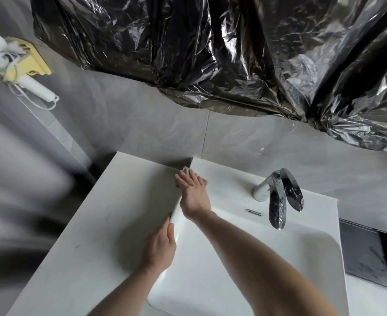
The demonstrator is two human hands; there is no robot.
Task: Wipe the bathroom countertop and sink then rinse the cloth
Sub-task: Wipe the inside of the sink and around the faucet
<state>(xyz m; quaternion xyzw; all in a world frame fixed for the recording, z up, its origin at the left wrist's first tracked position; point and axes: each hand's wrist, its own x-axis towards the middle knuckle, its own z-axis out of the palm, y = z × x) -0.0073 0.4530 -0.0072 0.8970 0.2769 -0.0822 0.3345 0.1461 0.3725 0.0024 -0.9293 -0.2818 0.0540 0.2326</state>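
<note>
A white countertop runs along the left of a white sink basin. My right hand lies flat with straight fingers on a small grey cloth, pressing it onto the back left corner where counter and sink rim meet. Only the cloth's edges show around my fingers. My left hand rests on the sink's left rim, fingers extended along the edge, holding nothing. A chrome faucet stands at the back of the basin, spout pointing toward me.
Crinkled black plastic sheeting covers the wall above the grey tiled backsplash. A yellow and white holder with cords hangs on the left wall. A dark rectangular panel sits to the right of the sink.
</note>
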